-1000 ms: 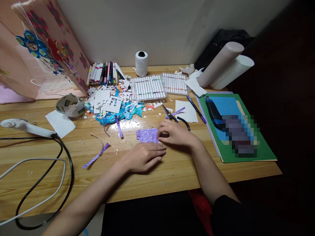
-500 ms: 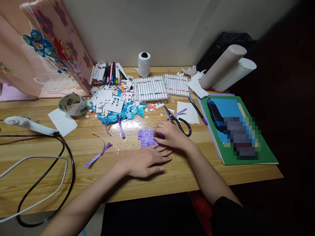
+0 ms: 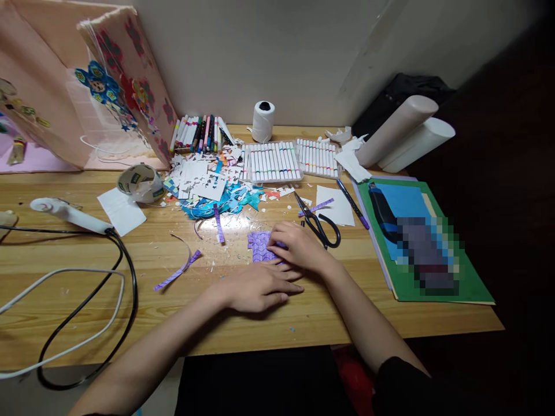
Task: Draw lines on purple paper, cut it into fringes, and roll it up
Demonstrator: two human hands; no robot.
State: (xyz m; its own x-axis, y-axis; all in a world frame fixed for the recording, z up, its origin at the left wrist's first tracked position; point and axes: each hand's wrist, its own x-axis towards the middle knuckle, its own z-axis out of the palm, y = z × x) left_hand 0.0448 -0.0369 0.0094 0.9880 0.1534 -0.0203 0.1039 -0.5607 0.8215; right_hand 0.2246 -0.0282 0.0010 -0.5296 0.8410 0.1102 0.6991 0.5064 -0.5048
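A small piece of purple patterned paper [image 3: 261, 245] lies flat on the wooden table, its right part covered by my hands. My left hand [image 3: 258, 287] rests palm down along the paper's near edge, fingers stretched out. From the right, my right hand [image 3: 291, 245] bends its fingers together over the paper, the fingertips pressing or pinching it; the exact grip is hidden. Black-handled scissors [image 3: 318, 222] lie just beyond my right hand, beside a purple strip [image 3: 318, 207]. Two more purple strips are to the left, one upright in view [image 3: 219, 223] and one slanting [image 3: 178, 271].
Paper scraps [image 3: 212, 185] are heaped behind, near marker sets [image 3: 275, 162] and a thread spool [image 3: 263, 122]. Left are a tape roll [image 3: 141, 184], a white corded tool [image 3: 71, 215] and loose cables. Right, a black-and-blue cutter [image 3: 381, 211] lies on coloured sheets [image 3: 468, 274].
The camera view has turned slightly left. My right hand's fingers have shifted a little left over the purple paper. My left hand stays nearly in place.
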